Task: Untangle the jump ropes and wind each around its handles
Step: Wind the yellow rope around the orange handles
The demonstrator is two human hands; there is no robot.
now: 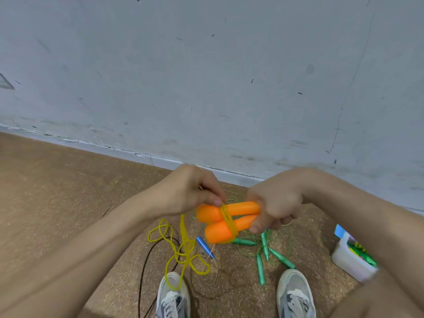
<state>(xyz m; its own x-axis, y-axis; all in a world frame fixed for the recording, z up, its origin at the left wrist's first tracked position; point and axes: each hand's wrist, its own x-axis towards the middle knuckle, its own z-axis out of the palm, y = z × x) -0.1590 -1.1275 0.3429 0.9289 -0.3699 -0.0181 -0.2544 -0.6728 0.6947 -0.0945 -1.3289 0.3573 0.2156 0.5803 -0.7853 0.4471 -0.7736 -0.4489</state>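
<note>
Forearms enter from both lower corners. Right hand (273, 205) grips the narrow ends of two orange handles (220, 222), held above the floor (68, 191), side by side, long axes near level, thick butts pointing left. Left hand (190, 191): fingers pinch one yellow rope (181, 249), wrapped across both handles, the rest hanging in loops. Below: four green handles (260, 269), one blue handle (203, 244), two shoes (296, 292).

There are orange handles (226, 218), yellow rope (182, 247), green handles (260, 268), a blue handle (202, 243), and speckled tan floor (68, 191).
</note>
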